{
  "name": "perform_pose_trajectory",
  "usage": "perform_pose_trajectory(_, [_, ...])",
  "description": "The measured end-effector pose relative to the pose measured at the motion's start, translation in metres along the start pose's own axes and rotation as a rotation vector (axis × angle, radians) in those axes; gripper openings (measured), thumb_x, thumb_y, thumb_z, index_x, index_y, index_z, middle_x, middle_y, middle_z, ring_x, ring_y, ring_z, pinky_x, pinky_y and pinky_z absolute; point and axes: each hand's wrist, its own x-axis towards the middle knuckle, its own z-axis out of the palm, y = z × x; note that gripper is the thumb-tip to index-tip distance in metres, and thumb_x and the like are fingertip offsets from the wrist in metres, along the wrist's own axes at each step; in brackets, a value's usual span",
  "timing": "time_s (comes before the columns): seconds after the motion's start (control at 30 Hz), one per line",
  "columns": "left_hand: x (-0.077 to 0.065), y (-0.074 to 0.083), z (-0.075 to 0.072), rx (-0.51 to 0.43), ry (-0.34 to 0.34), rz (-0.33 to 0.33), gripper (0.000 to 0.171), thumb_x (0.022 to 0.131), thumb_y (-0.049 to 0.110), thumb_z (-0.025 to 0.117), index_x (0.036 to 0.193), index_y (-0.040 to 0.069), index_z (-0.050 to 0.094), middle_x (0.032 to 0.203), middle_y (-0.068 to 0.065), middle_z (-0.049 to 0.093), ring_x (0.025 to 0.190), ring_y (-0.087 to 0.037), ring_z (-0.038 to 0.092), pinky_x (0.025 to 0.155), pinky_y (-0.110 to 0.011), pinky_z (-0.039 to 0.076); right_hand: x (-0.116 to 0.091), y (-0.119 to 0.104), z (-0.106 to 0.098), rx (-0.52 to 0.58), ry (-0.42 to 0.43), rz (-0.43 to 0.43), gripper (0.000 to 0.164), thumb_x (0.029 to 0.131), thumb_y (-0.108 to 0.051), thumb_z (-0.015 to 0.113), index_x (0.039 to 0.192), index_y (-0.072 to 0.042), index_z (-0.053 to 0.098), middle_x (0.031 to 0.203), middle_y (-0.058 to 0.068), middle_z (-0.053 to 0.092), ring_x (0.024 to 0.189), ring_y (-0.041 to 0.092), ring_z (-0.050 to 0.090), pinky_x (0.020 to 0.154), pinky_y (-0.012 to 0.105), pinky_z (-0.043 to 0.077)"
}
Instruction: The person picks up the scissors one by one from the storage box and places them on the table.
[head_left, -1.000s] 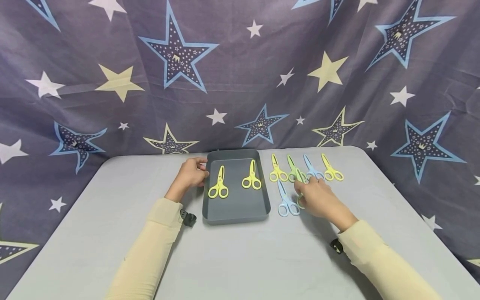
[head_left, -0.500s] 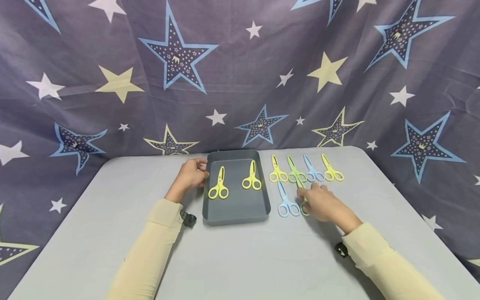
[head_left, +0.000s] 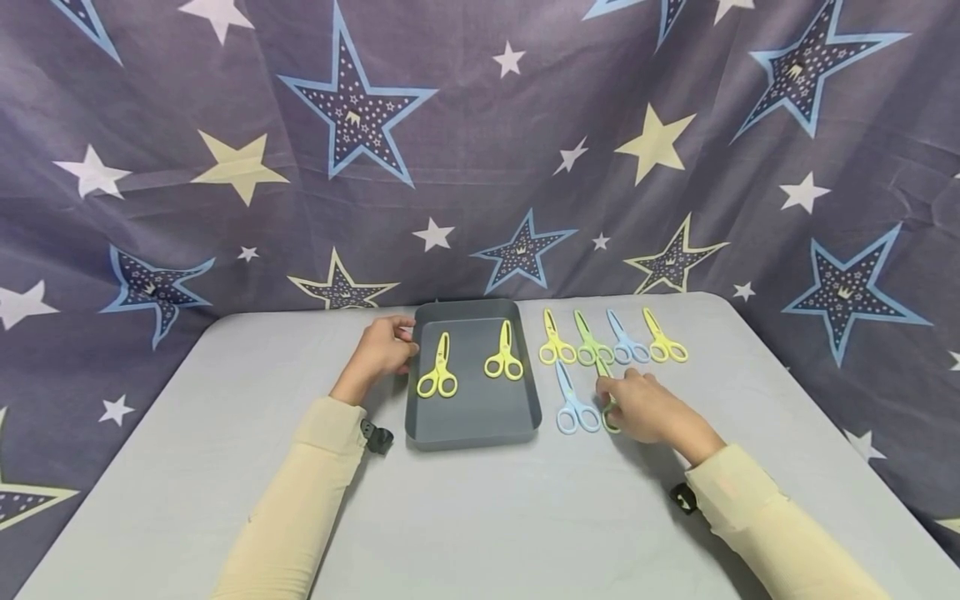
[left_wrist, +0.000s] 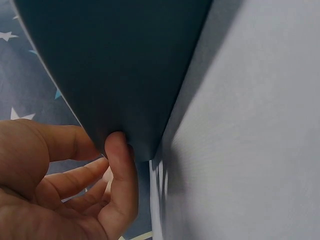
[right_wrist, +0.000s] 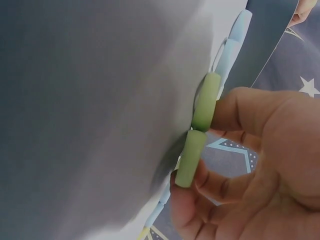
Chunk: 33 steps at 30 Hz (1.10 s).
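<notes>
Green safety scissors lie just right of a light blue pair, blades pointing away. My right hand grips this green pair, covering much of its handle. In the right wrist view, thumb and fingers hold both green handle loops from the sides, low at the table. At the left, my left hand holds the far left edge of a dark grey tray. The left wrist view shows its thumb against the tray's outer wall. Two yellow scissors, left and right, lie inside the tray.
Behind the front pair runs a back row: yellow scissors, green scissors, blue scissors and more yellow scissors. A star-patterned cloth hangs behind the pale table.
My right hand has shifted slightly right and toward me with the green scissors, uncovering the back row's handles. Over the last half second it barely moves. The left hand and tray stay put.
</notes>
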Motion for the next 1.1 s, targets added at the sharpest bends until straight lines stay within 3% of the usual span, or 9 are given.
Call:
perform_pose_trajectory(0.5, [-0.001,0.000,0.000,0.014,0.013,0.012,0.055,0.089,-0.002,0.064,0.144,-0.002,0.054,0.117,-0.022,0.062,0.080,-0.024,0.068,0.060,-0.031,0.066,-0.001,0.000,-0.004,0.061,-0.069,0.008,0.019,0.084,-0.005,0.069,0.102,-0.012,0.066,0.083,0.000,0.061,0.084,0.025,0.055,0.069,0.041,0.053])
perform_pose_trajectory(0.87, [-0.002,0.001,0.000,0.011,0.018,0.005,0.055,0.090,-0.002,0.065,0.144,-0.001,0.054,0.118,-0.022,0.062,0.081,-0.024,0.069,0.060,-0.030,0.066,0.005,0.002,-0.015,0.085,-0.106,-0.045,0.011,0.090,-0.007,0.069,0.098,-0.015,0.071,0.088,-0.001,0.067,0.089,0.023,0.063,0.086,0.050,0.058])
perform_pose_trajectory(1.1, [-0.002,0.002,0.000,0.013,0.015,0.008,0.055,0.090,-0.002,0.065,0.144,-0.002,0.054,0.118,-0.022,0.061,0.084,-0.026,0.069,0.061,-0.031,0.066,0.010,-0.001,-0.022,0.077,-0.042,-0.102,0.011,0.093,-0.005,0.067,0.101,-0.009,0.074,0.095,0.003,0.072,0.094,0.027,0.068,0.090,0.050,0.059])
